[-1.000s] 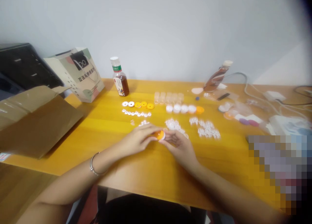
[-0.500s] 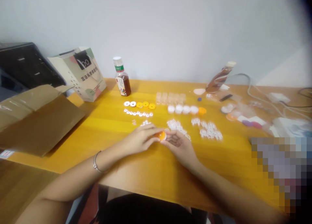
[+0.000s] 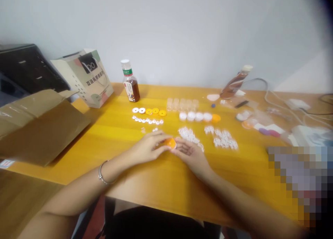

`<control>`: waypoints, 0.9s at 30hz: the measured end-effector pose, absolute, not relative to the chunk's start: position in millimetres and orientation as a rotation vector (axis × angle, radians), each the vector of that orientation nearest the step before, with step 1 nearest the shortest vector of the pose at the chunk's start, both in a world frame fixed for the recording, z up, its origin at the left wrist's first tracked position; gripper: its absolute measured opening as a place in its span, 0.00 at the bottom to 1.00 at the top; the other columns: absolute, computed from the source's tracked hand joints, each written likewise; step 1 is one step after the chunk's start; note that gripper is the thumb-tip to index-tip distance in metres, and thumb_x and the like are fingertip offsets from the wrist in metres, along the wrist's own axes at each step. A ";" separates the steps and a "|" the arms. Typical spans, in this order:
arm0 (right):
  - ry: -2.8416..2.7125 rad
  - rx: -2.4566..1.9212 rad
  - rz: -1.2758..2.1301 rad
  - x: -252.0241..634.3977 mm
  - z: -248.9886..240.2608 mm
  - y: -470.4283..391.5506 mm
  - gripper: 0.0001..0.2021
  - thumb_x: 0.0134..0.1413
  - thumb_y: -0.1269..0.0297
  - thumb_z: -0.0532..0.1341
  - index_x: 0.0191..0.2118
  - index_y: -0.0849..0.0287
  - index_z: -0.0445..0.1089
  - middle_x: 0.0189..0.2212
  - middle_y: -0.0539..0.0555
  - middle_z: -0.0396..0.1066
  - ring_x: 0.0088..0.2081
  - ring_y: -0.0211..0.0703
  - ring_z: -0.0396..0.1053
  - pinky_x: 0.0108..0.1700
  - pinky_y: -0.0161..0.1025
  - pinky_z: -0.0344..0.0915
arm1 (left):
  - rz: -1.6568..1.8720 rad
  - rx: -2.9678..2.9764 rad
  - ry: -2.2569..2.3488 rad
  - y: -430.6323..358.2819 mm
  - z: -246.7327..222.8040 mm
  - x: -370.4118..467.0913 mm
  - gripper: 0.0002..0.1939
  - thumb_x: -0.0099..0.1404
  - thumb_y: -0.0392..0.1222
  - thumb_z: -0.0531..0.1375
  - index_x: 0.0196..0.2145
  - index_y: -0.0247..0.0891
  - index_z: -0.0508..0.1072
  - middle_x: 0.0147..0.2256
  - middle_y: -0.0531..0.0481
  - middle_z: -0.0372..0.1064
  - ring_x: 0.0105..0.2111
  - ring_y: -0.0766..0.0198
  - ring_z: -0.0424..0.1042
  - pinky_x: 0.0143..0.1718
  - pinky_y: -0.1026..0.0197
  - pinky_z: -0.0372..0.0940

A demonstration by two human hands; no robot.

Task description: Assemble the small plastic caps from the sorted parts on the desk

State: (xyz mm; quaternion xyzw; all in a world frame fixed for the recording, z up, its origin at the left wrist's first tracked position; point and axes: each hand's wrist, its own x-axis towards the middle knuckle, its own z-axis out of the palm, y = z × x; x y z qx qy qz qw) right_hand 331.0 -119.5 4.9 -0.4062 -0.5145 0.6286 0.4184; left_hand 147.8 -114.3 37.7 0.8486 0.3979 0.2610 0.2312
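An orange round part (image 3: 171, 143) with a pale rim is held above the table between both hands. My left hand (image 3: 151, 147) grips its left side with thumb and fingers, and my right hand (image 3: 191, 156) pinches its right edge. Beyond them lie a row of white and yellow discs (image 3: 155, 111), a row of small white pieces (image 3: 147, 121) and clear cylinders (image 3: 182, 104). White round caps with an orange one at the end (image 3: 199, 116) stand behind my right hand. Piles of small white parts (image 3: 187, 134) lie close to its fingers.
More white parts (image 3: 225, 140) lie to the right. A cardboard box (image 3: 44, 128), a paper bag (image 3: 91, 79) and an upright drink bottle (image 3: 132, 88) stand at the left. At the back right are a tilted bottle (image 3: 234, 83), cables and plastic bags on the table (image 3: 145, 194).
The orange part has tilted slightly and shifted a little left between my fingers. Both hands keep hold of it in almost the same place.
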 end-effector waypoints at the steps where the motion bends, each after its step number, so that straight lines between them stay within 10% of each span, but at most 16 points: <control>1: -1.280 -1.027 1.584 331.2 4.9 -119.0 0.15 0.39 0.64 0.67 0.37 0.56 0.69 0.31 0.49 0.74 0.35 0.39 0.71 0.46 0.41 0.65 | 0.736 2.333 1.110 -114.3 38.6 147.0 0.15 0.63 0.43 0.53 0.47 0.38 0.67 0.37 0.47 0.66 0.37 0.64 0.66 0.40 0.58 0.62; 15: -1.264 -1.062 1.559 334.9 -0.9 -114.2 0.17 0.39 0.64 0.67 0.39 0.54 0.65 0.33 0.50 0.72 0.37 0.41 0.70 0.47 0.44 0.63 | 0.128 2.572 1.005 -120.3 45.8 127.9 0.09 0.52 0.36 0.58 0.34 0.37 0.68 0.35 0.49 0.66 0.32 0.63 0.65 0.34 0.62 0.60; 27: -1.201 -0.958 1.581 329.1 -0.4 -119.6 0.17 0.37 0.63 0.68 0.34 0.54 0.62 0.34 0.50 0.73 0.36 0.39 0.71 0.44 0.42 0.66 | 0.759 2.378 1.207 -123.7 34.0 151.9 0.10 0.64 0.42 0.53 0.40 0.36 0.70 0.37 0.47 0.66 0.36 0.64 0.66 0.39 0.60 0.63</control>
